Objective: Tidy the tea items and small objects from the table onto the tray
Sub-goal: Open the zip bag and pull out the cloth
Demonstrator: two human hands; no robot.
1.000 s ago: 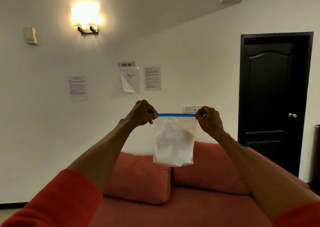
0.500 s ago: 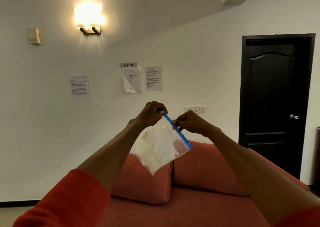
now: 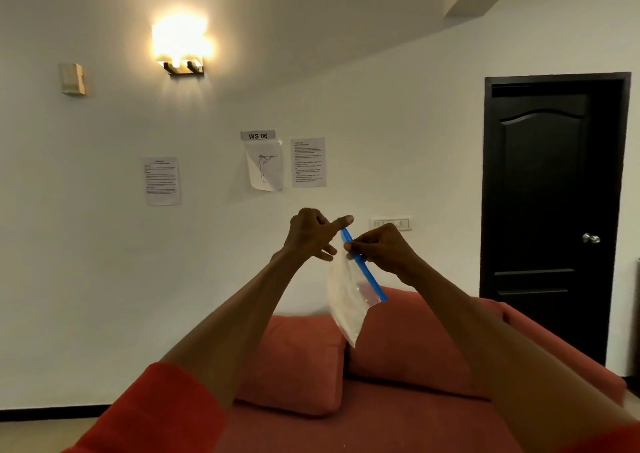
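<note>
Your left hand (image 3: 309,234) and right hand (image 3: 384,250) sit side by side, held up above the sofa (image 3: 381,425), the bag (image 3: 348,300) hanging between and below them. Two cushions (image 3: 294,366) stand behind the seat, against the wall. Papers (image 3: 265,170) hang above; lamp (image 3: 180,46) upper left; door (image 3: 550,210) far right.

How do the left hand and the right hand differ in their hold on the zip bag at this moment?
The right hand pinches the blue zip strip of the zip bag between closed fingertips; the left hand has its fingers spread, only one extended finger at the strip's top end. The left hand sits higher and left of the bag; the right hand is lower, at the strip's right side. Both are raised in front of the red sofa.
</note>
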